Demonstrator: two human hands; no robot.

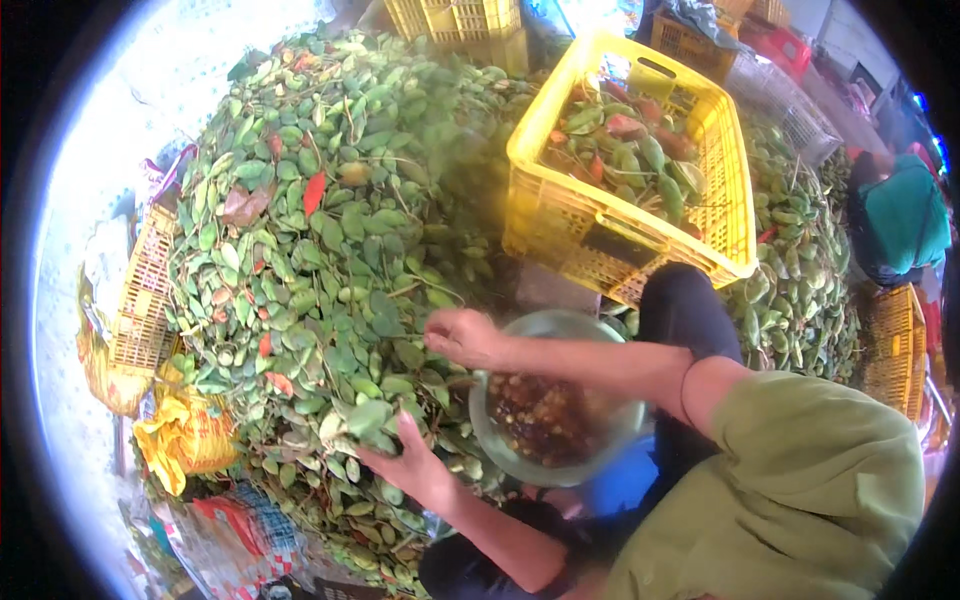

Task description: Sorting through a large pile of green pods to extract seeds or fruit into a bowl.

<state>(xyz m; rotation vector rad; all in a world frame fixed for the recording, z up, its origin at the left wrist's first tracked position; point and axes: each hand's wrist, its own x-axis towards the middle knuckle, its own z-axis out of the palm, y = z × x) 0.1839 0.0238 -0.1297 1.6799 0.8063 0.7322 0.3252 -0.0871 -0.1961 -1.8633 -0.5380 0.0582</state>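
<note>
A large heap of green leafy pods or leaves, with a few red ones, lies before me. At its near side, my left hand has its thumb and fingers apart around a pale green leaf, with no clear grip on it. My right hand hovers over the heap's edge, fingers curled together; whether they pinch anything is too small to tell. Under my right forearm stands a round, pale green basin. Small brown and yellowish pieces lie in it, partly hidden by the arm.
A yellow plastic crate holding green and reddish leafy pieces stands beyond my knee. More crates flank the heap, near a yellow sack. Another green pile lies right, near a person in teal clothing. Something blue sits below the basin.
</note>
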